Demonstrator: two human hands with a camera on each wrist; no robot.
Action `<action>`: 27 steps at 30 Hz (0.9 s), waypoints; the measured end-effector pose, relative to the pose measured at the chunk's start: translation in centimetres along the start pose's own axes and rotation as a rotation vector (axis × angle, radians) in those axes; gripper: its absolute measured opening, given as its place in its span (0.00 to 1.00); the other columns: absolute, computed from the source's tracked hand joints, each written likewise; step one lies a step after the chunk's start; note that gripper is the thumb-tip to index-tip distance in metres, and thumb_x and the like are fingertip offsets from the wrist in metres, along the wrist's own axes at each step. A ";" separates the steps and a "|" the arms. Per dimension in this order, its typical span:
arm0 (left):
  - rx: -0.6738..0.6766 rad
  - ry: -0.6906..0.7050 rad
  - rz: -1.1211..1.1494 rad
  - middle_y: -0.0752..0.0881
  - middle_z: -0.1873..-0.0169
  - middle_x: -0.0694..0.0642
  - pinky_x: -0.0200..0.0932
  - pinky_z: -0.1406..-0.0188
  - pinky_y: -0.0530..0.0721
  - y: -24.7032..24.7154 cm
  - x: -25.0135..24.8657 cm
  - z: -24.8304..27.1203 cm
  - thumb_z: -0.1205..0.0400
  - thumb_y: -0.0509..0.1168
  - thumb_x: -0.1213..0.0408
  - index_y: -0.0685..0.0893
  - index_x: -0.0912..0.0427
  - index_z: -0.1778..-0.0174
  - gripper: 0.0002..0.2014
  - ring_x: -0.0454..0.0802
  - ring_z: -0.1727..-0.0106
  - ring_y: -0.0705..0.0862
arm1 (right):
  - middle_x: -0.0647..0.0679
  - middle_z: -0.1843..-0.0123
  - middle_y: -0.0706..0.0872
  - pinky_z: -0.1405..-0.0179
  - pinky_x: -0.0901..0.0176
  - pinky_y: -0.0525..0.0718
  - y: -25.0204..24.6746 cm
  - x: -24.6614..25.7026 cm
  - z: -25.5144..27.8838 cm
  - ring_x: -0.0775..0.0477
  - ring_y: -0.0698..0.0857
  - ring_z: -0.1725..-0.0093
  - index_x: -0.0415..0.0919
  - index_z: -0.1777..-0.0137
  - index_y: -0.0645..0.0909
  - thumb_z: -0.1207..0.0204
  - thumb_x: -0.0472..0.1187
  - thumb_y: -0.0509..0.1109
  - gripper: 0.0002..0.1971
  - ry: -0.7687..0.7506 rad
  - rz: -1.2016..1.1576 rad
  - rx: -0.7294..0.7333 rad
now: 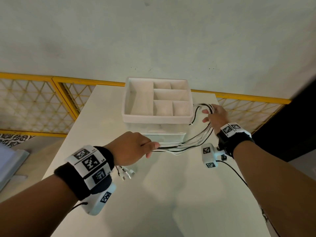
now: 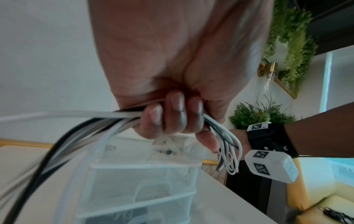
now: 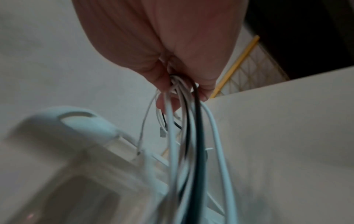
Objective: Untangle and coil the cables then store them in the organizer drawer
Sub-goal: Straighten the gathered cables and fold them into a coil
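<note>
A bundle of white and black cables (image 1: 186,142) stretches between both hands above the white table (image 1: 171,194). My left hand (image 1: 135,147) grips one end of the cables (image 2: 99,121), fingers (image 2: 172,115) curled round them; plug ends (image 1: 125,173) dangle below that wrist. My right hand (image 1: 213,115) holds the other end beside the organizer (image 1: 156,117), with the cables (image 3: 184,121) looped through its fingers (image 3: 162,84) and loose ends hanging. The organizer has a white divided top tray (image 1: 136,100) and clear drawers (image 2: 138,189) beneath.
The organizer stands at the table's far edge against a pale wall. A yellow lattice fence (image 1: 37,103) runs behind the table on both sides. Dark furniture (image 1: 290,127) is at the right. Green plants (image 2: 287,45) hang on a wall in the left wrist view.
</note>
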State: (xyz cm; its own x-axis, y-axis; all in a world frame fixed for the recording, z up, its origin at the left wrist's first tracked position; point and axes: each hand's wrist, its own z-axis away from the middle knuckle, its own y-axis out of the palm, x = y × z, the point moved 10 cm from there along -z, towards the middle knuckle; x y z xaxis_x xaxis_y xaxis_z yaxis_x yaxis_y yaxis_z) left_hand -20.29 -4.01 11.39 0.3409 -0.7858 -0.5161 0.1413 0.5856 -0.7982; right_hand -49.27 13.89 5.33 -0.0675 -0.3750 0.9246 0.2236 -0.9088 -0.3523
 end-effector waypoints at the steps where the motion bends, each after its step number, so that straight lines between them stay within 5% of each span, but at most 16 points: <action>1: -0.006 0.005 -0.006 0.75 0.82 0.47 0.31 0.73 0.70 0.4 -0.1 -0.1 0.14 0.53 0.39 0.85 0.53 0.64 0.26 0.37 0.83 0.75 | 0.41 0.48 0.90 0.76 0.59 0.74 -0.1 -1.5 0.3 0.47 0.84 0.74 0.39 0.37 0.78 0.22 0.24 0.53 0.20 0.028 -0.021 -0.002; 4: -0.004 0.016 -0.038 0.80 0.78 0.46 0.42 0.62 0.80 2.2 -0.5 -0.3 0.15 0.54 0.38 0.86 0.51 0.65 0.26 0.38 0.76 0.81 | 0.36 0.53 0.88 0.85 0.63 0.75 -0.1 -7.1 2.7 0.49 0.82 0.81 0.35 0.32 0.77 0.17 0.25 0.54 0.18 0.188 -0.050 0.012; 6: 0.018 0.008 -0.085 0.81 0.75 0.46 0.44 0.60 0.79 3.5 -0.6 -0.4 0.16 0.54 0.37 0.86 0.51 0.63 0.25 0.44 0.68 0.82 | 0.35 0.49 0.88 0.83 0.63 0.80 0.1 -10.8 4.4 0.51 0.87 0.76 0.36 0.27 0.75 0.17 0.25 0.58 0.20 0.286 0.111 0.062; 8: 0.043 0.012 -0.121 0.80 0.75 0.45 0.43 0.61 0.76 4.6 -1.1 -0.5 0.15 0.54 0.38 0.87 0.51 0.62 0.25 0.45 0.67 0.81 | 0.33 0.36 0.84 0.59 0.53 0.90 0.7 -13.9 5.5 0.42 0.91 0.54 0.34 0.19 0.67 0.19 0.27 0.63 0.27 0.392 0.278 0.162; 10: 0.050 0.027 -0.135 0.81 0.73 0.44 0.45 0.57 0.79 5.1 -1.7 -0.7 0.15 0.54 0.39 0.87 0.52 0.61 0.25 0.48 0.64 0.84 | 0.35 0.24 0.76 0.30 0.44 0.81 0.7 -14.3 7.0 0.35 0.81 0.30 0.35 0.16 0.60 0.19 0.35 0.65 0.32 0.422 0.568 0.268; 12: 0.026 0.042 -0.153 0.84 0.70 0.47 0.46 0.54 0.82 4.9 -2.1 -0.9 0.15 0.53 0.39 0.88 0.54 0.59 0.26 0.51 0.61 0.85 | 0.34 0.23 0.74 0.30 0.47 0.77 0.1 -11.0 8.4 0.33 0.76 0.25 0.35 0.21 0.68 0.21 0.39 0.66 0.28 0.341 0.821 0.258; 15: -0.011 0.052 -0.164 0.82 0.70 0.47 0.47 0.53 0.83 4.5 -2.4 -1.3 0.14 0.52 0.39 0.88 0.54 0.60 0.27 0.51 0.62 0.83 | 0.40 0.42 0.87 0.49 0.55 0.79 1.5 -4.1 10.7 0.39 0.86 0.43 0.39 0.43 0.85 0.24 0.38 0.66 0.12 0.107 0.859 0.327; 18: -0.026 0.070 -0.155 0.82 0.70 0.45 0.47 0.53 0.83 4.2 -2.7 -1.5 0.14 0.52 0.39 0.84 0.50 0.67 0.26 0.51 0.61 0.84 | 0.47 0.44 0.90 0.56 0.58 0.84 6.0 0.9 16.4 0.51 0.83 0.62 0.48 0.44 0.87 0.29 0.31 0.73 0.16 -0.044 0.502 0.716; 20: -0.021 0.093 -0.123 0.83 0.71 0.45 0.47 0.57 0.82 4.1 -2.8 -1.7 0.15 0.53 0.39 0.80 0.47 0.72 0.25 0.48 0.64 0.83 | 0.44 0.47 0.91 0.62 0.60 0.83 8.5 2.9 20.8 0.51 0.82 0.68 0.49 0.45 0.87 0.29 0.33 0.78 0.15 -0.137 0.439 0.934; 22: 0.018 0.133 -0.079 0.81 0.74 0.46 0.43 0.65 0.78 4.2 -2.9 -1.5 0.16 0.58 0.39 0.78 0.47 0.73 0.23 0.45 0.70 0.79 | 0.39 0.56 0.91 0.66 0.59 0.82 9.7 3.5 22.4 0.49 0.82 0.72 0.51 0.56 0.87 0.25 0.40 0.77 0.03 -0.269 0.537 0.938; 25: 0.079 0.130 -0.041 0.79 0.72 0.47 0.39 0.69 0.72 4.5 -1.0 -0.6 0.21 0.68 0.42 0.76 0.49 0.69 0.18 0.44 0.70 0.77 | 0.55 0.75 0.86 0.71 0.66 0.79 8.5 2.6 20.6 0.57 0.82 0.78 0.52 0.64 0.86 0.23 0.42 0.76 0.09 -0.297 0.618 0.791; 27: 0.059 0.069 -0.026 0.78 0.72 0.48 0.37 0.70 0.70 4.4 1.9 0.0 0.17 0.66 0.45 0.73 0.51 0.69 0.18 0.43 0.70 0.76 | 0.60 0.81 0.83 0.72 0.74 0.76 6.6 2.8 19.3 0.60 0.83 0.79 0.57 0.69 0.83 0.23 0.42 0.76 0.14 -0.329 0.670 0.709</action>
State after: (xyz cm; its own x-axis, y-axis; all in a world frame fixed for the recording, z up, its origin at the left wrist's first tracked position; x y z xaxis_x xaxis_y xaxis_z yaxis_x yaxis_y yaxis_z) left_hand -19.06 -2.87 6.87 0.2722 -0.8114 -0.5173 0.2041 0.5740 -0.7930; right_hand -29.23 10.34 8.38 0.5282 -0.5992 0.6016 0.6469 -0.1749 -0.7422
